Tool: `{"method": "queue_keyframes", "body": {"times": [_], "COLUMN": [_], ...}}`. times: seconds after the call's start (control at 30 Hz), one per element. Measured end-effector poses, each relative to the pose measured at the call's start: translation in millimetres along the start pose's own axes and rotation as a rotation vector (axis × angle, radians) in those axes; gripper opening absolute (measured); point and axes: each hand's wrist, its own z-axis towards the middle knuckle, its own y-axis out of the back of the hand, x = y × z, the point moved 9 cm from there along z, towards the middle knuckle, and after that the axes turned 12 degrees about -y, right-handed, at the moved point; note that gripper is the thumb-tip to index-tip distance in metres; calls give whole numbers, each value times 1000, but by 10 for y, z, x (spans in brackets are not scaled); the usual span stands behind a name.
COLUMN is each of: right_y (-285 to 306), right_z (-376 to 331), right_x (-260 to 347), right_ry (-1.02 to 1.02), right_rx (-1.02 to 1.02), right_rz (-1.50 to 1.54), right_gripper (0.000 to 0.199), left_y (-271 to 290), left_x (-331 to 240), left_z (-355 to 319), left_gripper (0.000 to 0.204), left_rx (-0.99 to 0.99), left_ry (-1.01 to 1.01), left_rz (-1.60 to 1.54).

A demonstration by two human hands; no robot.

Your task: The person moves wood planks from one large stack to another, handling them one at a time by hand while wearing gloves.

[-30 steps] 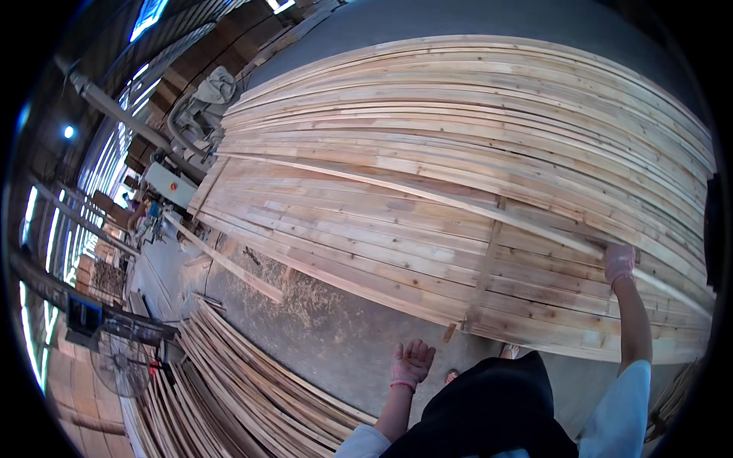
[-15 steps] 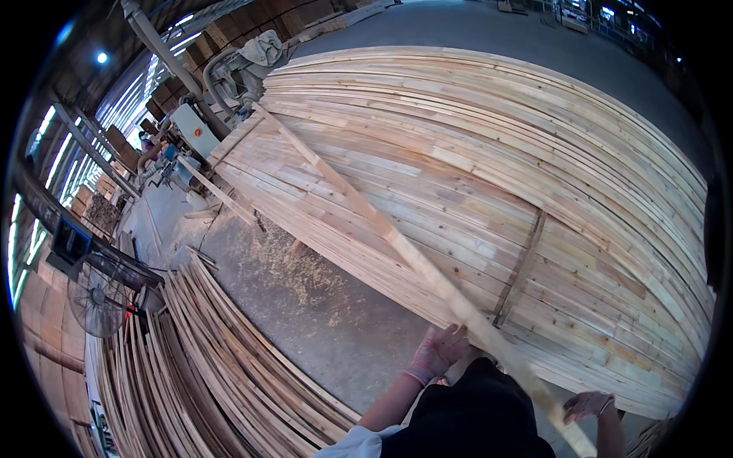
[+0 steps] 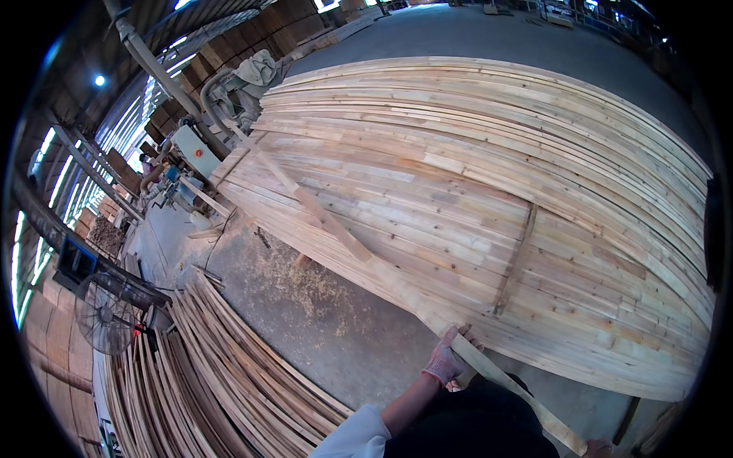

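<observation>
A long, narrow pale wooden board [image 3: 393, 284] runs slantwise across the picture, from the far left down to the near right. Its far part lies over a broad stack of pale boards [image 3: 427, 214]. Near my body, my left hand [image 3: 452, 357], in a light glove, is closed around the long board, with fingers over its upper face. At the lower edge, my right hand [image 3: 601, 449] is at the board's near end and seems to grip it; most of that hand is cut off by the picture's rim.
Left of me lies a pile of thin wooden strips [image 3: 221, 366], beside a standing fan [image 3: 105, 314]. Wood shavings [image 3: 298, 286] cover part of the floor. Beyond stand a control box [image 3: 195, 149], a machine [image 3: 229, 95] and a person [image 3: 146, 164]. A dark cross strip [image 3: 516, 259] lies on the stack.
The long board has shifted left and its near part has swung off the stack's edge. My left hand has closed around it. My right hand has moved down toward the rim.
</observation>
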Motion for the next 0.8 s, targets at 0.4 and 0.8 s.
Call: {"method": "queue_keyframes", "body": {"times": [0.4, 0.8], "right_y": [181, 484], "right_z": [473, 855], "right_x": [-600, -1207], "right_ry": [-54, 81], "right_rx": [-116, -115], "right_rz": [118, 72], "right_gripper": [43, 36], "left_y": [218, 567], "left_x": [589, 1197], "left_z": [-275, -525], "left_gripper": [24, 22], "left_rx": [52, -141], "left_ry": [-150, -228], "left_rz": [-30, -89]}}
